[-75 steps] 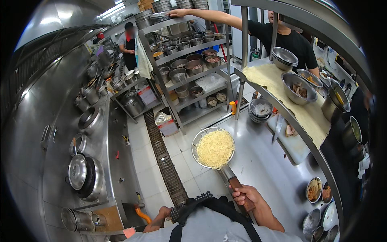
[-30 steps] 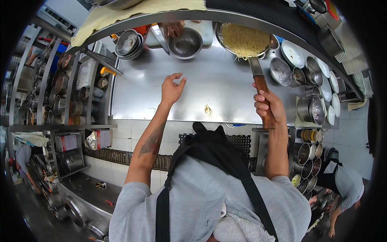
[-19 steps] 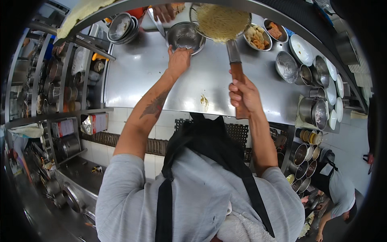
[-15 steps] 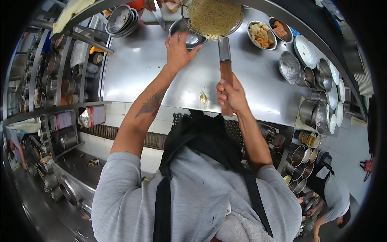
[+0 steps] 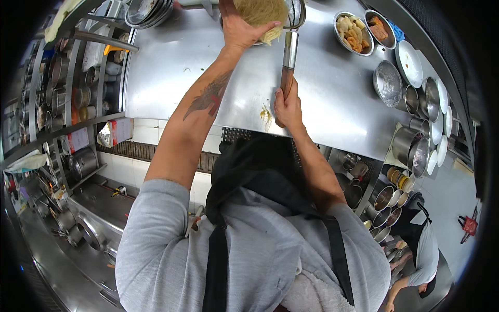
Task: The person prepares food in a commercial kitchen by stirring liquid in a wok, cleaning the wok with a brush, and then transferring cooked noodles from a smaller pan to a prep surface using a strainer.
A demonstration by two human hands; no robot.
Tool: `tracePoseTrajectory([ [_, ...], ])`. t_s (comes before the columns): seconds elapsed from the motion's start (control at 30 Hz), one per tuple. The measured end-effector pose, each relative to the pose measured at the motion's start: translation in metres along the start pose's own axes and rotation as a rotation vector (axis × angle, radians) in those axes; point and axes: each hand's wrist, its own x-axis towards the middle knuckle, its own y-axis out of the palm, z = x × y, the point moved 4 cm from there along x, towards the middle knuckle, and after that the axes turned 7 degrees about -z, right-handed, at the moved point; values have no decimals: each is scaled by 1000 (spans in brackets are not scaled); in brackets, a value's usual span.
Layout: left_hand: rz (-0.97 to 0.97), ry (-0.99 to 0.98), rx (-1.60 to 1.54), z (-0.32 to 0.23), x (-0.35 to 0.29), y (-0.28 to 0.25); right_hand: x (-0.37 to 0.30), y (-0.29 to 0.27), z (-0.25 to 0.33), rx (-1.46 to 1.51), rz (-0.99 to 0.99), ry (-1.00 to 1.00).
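Note:
A pale mound of thin noodles (image 5: pixel 262 14) sits at the far edge of the head view, partly cut off. My left hand (image 5: pixel 240 28) spreads against its left and near side, thumb stretched across the front of the noodles; its fingertips run up out of clear sight. Beneath the noodles, a metal bowl is almost wholly hidden. My right hand (image 5: pixel 289 106) is closed around the wooden handle of a strainer (image 5: pixel 290 52). The strainer's wire rim shows tilted, to the right of the noodles.
Two metal bowls of food pieces (image 5: pixel 354 34) stand at the far right. Nearby are an empty metal bowl (image 5: pixel 388 83), white plates (image 5: pixel 409 63) and several pots. Stacked bowls (image 5: pixel 148 13) are at the far left. The steel counter (image 5: pixel 171 88) has a yellowish smear near its front edge.
The strainer has tipped over on its side, and the noodles have shifted left over the bowl. My left hand has moved from the bowl onto the noodles.

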Motion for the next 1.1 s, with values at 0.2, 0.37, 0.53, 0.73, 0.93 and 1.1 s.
tracePoseTrajectory([
  [0.2,65,-131,107,-1,-3,-4,-5,-23,22,-88,-57,-119],
  [0.37,293,-68,230,28,-8,-7,-6,-61,38,423,164,102],
  [0.53,152,-561,290,28,-45,-45,-12,-88,54,265,205,120],
  [0.73,219,-489,40,48,-63,-47,-16,-91,69,-146,236,-73],
  [0.93,274,-417,203,35,-103,-112,-54,-95,85,-549,2,-429],
  [1.1,-201,-768,246,1,-201,-247,-155,-36,118,122,793,141],
])
